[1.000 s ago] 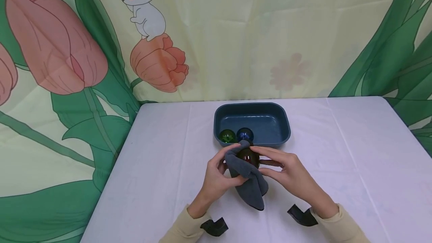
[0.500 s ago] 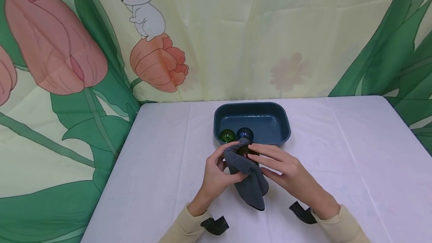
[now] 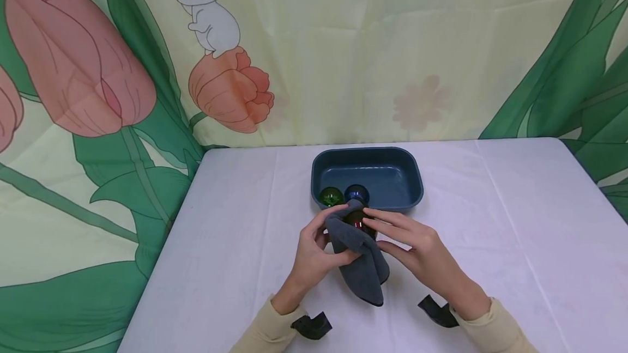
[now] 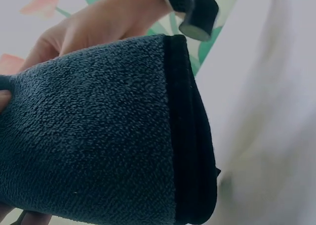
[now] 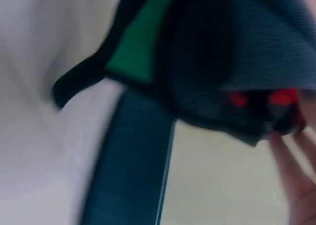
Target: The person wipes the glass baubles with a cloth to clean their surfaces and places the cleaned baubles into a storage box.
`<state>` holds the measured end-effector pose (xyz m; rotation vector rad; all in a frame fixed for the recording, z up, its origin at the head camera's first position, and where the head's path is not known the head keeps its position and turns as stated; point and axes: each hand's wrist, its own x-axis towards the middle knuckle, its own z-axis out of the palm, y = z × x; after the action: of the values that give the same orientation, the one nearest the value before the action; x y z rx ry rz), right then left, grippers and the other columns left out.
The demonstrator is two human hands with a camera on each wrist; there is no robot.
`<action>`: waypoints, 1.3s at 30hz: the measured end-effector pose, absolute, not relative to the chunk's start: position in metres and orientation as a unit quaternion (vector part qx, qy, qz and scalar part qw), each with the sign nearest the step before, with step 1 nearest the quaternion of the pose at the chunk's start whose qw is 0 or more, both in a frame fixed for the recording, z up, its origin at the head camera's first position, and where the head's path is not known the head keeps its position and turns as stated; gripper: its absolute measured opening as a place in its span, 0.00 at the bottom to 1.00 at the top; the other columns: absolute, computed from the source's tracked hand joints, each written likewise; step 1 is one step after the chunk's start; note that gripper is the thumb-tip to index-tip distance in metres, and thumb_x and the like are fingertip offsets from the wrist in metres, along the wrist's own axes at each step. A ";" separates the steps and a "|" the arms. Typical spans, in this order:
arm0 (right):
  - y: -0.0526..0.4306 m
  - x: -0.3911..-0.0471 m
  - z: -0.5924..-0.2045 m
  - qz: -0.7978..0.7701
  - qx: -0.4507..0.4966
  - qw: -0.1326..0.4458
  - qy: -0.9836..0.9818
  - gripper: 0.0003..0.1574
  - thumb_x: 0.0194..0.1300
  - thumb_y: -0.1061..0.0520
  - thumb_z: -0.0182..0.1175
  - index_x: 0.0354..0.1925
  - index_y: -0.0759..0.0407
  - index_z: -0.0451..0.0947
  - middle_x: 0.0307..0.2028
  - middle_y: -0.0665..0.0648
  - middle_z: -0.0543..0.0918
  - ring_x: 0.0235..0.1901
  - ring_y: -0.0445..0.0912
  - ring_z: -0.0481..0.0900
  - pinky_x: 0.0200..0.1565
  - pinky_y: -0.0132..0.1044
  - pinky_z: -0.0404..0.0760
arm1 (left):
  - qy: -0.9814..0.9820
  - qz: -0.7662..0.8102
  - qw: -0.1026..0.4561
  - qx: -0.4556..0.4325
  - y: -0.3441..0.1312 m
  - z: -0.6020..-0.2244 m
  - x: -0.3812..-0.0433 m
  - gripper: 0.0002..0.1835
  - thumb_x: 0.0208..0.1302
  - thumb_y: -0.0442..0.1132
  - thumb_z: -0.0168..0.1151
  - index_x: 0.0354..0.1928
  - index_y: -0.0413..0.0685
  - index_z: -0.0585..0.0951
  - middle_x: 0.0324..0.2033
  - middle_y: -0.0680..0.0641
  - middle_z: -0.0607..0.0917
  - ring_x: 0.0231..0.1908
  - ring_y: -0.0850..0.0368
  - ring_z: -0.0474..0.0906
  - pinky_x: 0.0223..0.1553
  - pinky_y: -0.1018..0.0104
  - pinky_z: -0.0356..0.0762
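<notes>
A dark grey-blue cloth [image 3: 360, 266] is folded partly round a dark red glassy ball [image 3: 360, 222] in front of the bin. My left hand [image 3: 314, 249] grips the cloth and the ball within it from the left, thumb on the near side. From the right, my right hand [image 3: 419, 241] holds the exposed side of the ball between fingers and thumb. In the left wrist view the cloth [image 4: 98, 126] covers most of the left hand. The right wrist view is blurred; red glints show on the ball [image 5: 284, 97] beside the fingers [image 5: 291, 175].
Just beyond the hands stands a blue rectangular bin [image 3: 394, 178] on the white-covered table [image 3: 235, 222]. A green glassy ball [image 3: 331, 196] and a blue one [image 3: 357, 193] lie at its near left. A printed curtain [image 3: 333, 70] hangs behind.
The right fingers shift over the ball, first covering more of it and then drawing back slightly. The left hand and cloth stay nearly still.
</notes>
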<state>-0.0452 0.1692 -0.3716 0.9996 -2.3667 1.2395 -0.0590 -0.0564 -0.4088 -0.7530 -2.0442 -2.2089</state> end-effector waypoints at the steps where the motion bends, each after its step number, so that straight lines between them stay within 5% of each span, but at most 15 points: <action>1: 0.169 -0.045 -0.371 0.446 0.333 0.132 -0.820 0.31 0.59 0.62 0.69 0.62 0.55 0.78 0.60 0.56 0.80 0.60 0.41 0.77 0.55 0.24 0.76 | -0.661 -0.710 0.018 -0.243 -0.056 -0.409 -0.059 0.36 0.51 0.25 0.72 0.65 0.40 0.73 0.60 0.36 0.77 0.55 0.53 0.80 0.54 0.63 0.82; 5: 0.169 -0.046 -0.368 0.497 0.291 0.083 -0.814 0.40 0.49 0.73 0.72 0.61 0.56 0.79 0.59 0.56 0.81 0.59 0.36 0.77 0.51 0.29 0.82 | -0.669 -0.703 0.016 -0.241 -0.056 -0.408 -0.060 0.36 0.50 0.23 0.72 0.65 0.41 0.73 0.60 0.37 0.77 0.55 0.53 0.79 0.54 0.63 0.82; 14: 0.174 -0.047 -0.364 0.434 0.317 0.103 -0.837 0.43 0.47 0.69 0.76 0.63 0.52 0.78 0.63 0.53 0.78 0.61 0.40 0.76 0.57 0.24 0.75 | -0.665 -0.704 0.032 -0.247 -0.053 -0.407 -0.062 0.35 0.50 0.24 0.72 0.63 0.39 0.74 0.58 0.36 0.78 0.53 0.52 0.81 0.51 0.61 0.83; 21: 0.173 -0.048 -0.370 0.398 0.390 0.155 -0.816 0.28 0.70 0.44 0.54 0.61 0.55 0.79 0.63 0.56 0.78 0.63 0.46 0.74 0.62 0.24 0.70 | -0.661 -0.709 0.030 -0.241 -0.054 -0.407 -0.061 0.35 0.50 0.25 0.72 0.63 0.39 0.74 0.57 0.35 0.79 0.53 0.53 0.81 0.52 0.61 0.83; 27: 0.171 -0.047 -0.371 0.395 0.386 0.169 -0.816 0.28 0.72 0.43 0.51 0.61 0.55 0.79 0.61 0.57 0.79 0.60 0.47 0.77 0.62 0.24 0.70 | -0.657 -0.712 0.032 -0.246 -0.054 -0.408 -0.059 0.35 0.50 0.25 0.72 0.63 0.38 0.73 0.57 0.35 0.78 0.53 0.54 0.80 0.50 0.61 0.83; 31: 0.169 -0.044 -0.368 0.395 0.370 0.167 -0.824 0.26 0.65 0.52 0.63 0.61 0.55 0.79 0.60 0.57 0.80 0.58 0.48 0.78 0.60 0.22 0.71 | -0.658 -0.711 0.031 -0.247 -0.054 -0.409 -0.058 0.34 0.51 0.26 0.72 0.64 0.39 0.73 0.58 0.35 0.78 0.53 0.54 0.80 0.50 0.62 0.84; 36: 0.166 -0.043 -0.367 0.466 0.320 0.131 -0.815 0.42 0.44 0.74 0.74 0.59 0.58 0.80 0.56 0.57 0.82 0.56 0.42 0.81 0.53 0.26 0.78 | -0.660 -0.707 0.031 -0.252 -0.055 -0.409 -0.057 0.34 0.54 0.33 0.74 0.64 0.39 0.73 0.59 0.36 0.78 0.54 0.53 0.80 0.51 0.63 0.83; 39: 0.166 -0.043 -0.368 0.522 0.272 0.081 -0.804 0.38 0.48 0.74 0.72 0.59 0.58 0.80 0.56 0.57 0.83 0.54 0.37 0.81 0.49 0.32 0.83 | -0.662 -0.704 0.031 -0.254 -0.056 -0.409 -0.056 0.34 0.55 0.35 0.75 0.64 0.39 0.73 0.60 0.36 0.77 0.54 0.53 0.79 0.52 0.63 0.83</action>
<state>-0.0432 0.1660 -0.3677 0.8119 -2.4032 1.5609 -0.0563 -0.0557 -0.4095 -0.7824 -2.0405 -2.1696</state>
